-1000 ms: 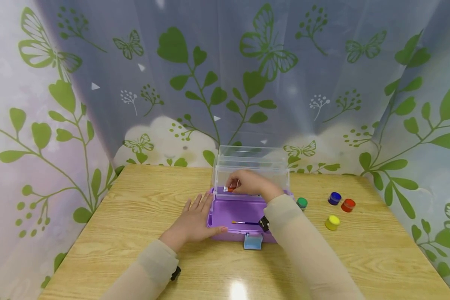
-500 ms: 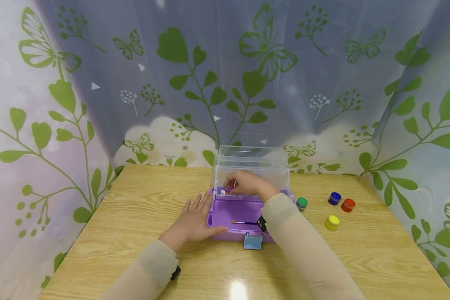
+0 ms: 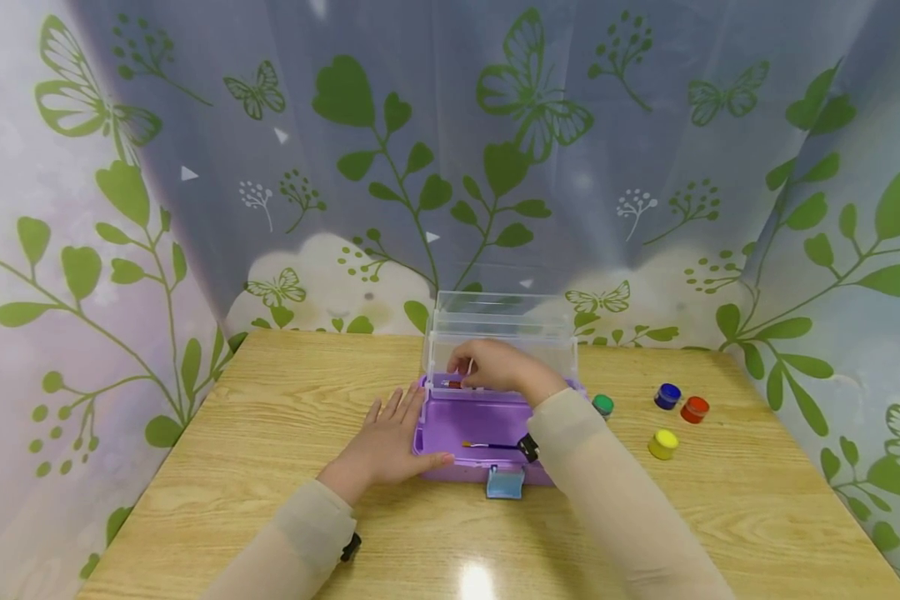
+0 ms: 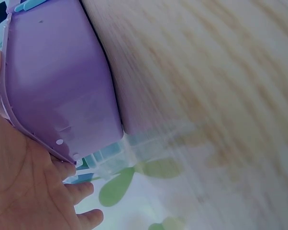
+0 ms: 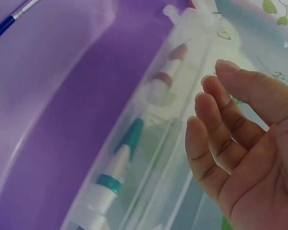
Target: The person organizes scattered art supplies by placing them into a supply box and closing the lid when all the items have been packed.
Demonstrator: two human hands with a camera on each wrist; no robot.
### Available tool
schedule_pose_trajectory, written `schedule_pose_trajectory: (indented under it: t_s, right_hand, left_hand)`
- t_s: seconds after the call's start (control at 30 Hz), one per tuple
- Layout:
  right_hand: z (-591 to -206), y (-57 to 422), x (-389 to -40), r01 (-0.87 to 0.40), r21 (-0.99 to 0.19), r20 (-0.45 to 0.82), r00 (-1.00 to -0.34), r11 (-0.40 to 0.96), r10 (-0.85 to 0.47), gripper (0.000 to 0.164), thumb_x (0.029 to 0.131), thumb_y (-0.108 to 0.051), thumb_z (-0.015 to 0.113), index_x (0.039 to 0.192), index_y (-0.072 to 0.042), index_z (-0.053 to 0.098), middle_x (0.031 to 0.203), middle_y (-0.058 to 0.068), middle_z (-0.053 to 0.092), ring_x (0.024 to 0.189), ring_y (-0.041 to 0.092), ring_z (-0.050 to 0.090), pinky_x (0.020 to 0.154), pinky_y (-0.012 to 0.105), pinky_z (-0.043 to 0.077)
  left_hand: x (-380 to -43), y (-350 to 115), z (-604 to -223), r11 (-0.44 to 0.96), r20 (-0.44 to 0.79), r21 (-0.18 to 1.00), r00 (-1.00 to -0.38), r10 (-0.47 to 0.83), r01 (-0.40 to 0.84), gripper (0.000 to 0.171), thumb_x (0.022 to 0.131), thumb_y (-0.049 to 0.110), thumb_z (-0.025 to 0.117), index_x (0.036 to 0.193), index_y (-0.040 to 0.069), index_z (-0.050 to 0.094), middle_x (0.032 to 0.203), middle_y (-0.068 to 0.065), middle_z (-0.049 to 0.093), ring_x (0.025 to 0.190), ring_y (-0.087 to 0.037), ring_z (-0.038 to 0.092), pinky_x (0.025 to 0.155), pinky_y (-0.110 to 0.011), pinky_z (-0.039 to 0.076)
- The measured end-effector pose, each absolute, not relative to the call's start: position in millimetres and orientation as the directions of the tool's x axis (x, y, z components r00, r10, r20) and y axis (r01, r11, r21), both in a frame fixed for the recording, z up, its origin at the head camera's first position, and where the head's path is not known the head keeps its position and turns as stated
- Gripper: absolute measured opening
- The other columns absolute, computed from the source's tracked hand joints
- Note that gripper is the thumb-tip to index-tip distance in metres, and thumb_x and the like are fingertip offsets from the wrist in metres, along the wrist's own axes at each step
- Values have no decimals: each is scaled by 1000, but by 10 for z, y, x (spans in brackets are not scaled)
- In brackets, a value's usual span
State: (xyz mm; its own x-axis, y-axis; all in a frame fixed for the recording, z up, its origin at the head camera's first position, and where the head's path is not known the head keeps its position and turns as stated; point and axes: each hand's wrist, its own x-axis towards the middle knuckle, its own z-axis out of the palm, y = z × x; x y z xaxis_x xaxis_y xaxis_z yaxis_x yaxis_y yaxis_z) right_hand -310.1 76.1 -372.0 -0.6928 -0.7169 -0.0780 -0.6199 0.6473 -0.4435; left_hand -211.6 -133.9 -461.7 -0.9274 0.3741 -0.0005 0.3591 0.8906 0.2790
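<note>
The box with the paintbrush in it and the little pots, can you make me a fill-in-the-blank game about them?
In the head view, the lowest pot is colored ____.
The paintbrush lies in a box colored ____.
The latch on the box is light ____.
The hand touching the box's front edge is the ____ one.

Missing words: yellow; purple; blue; left.

White glare spots the brightly lit table [image 3: 435,542].

Left hand [image 3: 386,444] outstretched, thumb [image 3: 437,462] apart; right hand [image 3: 495,366], fingers [image 5: 198,143] loosely curled.
</note>
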Motion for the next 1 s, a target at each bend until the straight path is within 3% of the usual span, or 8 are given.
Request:
schedule_pose_trajectory:
  t_s: [0.67, 1.0]
  right_hand:
    - [-3515, 1104, -2904, -613, -472, -28, -708, 634, -706, 28, 94, -4, 68, 122, -2, 68, 115, 13, 69, 100, 22, 63, 89, 36, 54]
    - [-3468, 1396, -2773, -612, -468, 46, -738, 638, -674, 27, 93, -7, 71, 121, -5, 69, 110, 11, 69, 97, 23, 65, 86, 37, 56]
  left_hand:
    - [-2114, -1340, -4604, 888, -23, 295, -926, 376, 353, 117, 83, 85, 44, 161, 7, 7, 168, -9, 2, 152, -37, 10, 122, -56, 7]
    - [-2114, -1328, -4603, 891, -29, 289, -927, 374, 351, 117, 83, 85, 43, 161, 6, 6, 168, -10, 2, 152, -36, 9, 122, -56, 7]
